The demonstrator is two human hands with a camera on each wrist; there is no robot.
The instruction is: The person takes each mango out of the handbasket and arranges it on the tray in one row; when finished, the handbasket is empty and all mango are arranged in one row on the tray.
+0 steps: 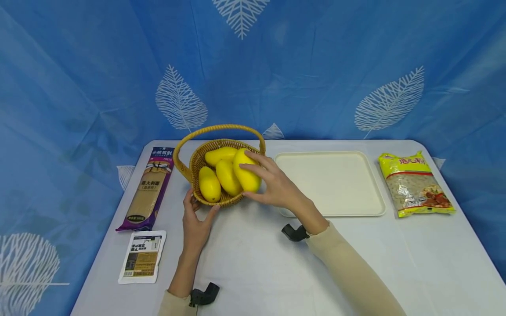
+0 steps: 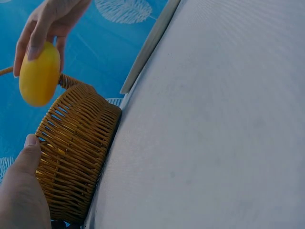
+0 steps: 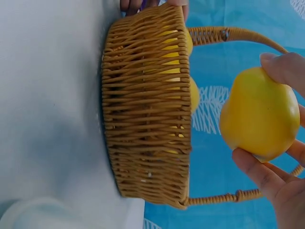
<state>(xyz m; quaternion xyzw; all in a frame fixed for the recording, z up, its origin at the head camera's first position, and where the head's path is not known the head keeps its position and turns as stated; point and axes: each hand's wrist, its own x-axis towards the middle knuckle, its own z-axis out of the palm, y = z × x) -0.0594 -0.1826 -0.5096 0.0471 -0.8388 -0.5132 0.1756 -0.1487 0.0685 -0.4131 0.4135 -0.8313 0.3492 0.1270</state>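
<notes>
Yellow and smooth, a mango (image 3: 259,114) is held between the thumb and fingers of the right hand (image 1: 276,182), above the rim of a woven basket (image 3: 143,114) and apart from it, as is shown by the wrist views. Three other mangoes (image 1: 209,184) are held inside the basket, lying close together. The basket is set upright on the desk (image 1: 253,263), and its arched handle (image 1: 221,127) is raised over the far side. Its near left side is gripped by the left hand (image 1: 196,228), with the thumb placed at the rim and the fingers set lower round the wall.

To the basket's right, a cream tray (image 1: 328,184) is laid flat, and a yellow bag (image 1: 417,184) is placed beyond it. To the left, a long purple pasta packet (image 1: 146,188) is seen, with a small white pack (image 1: 142,256) laid just below its near end. Behind the desk, a blue curtain (image 1: 292,87) printed with white leaves is hung.
</notes>
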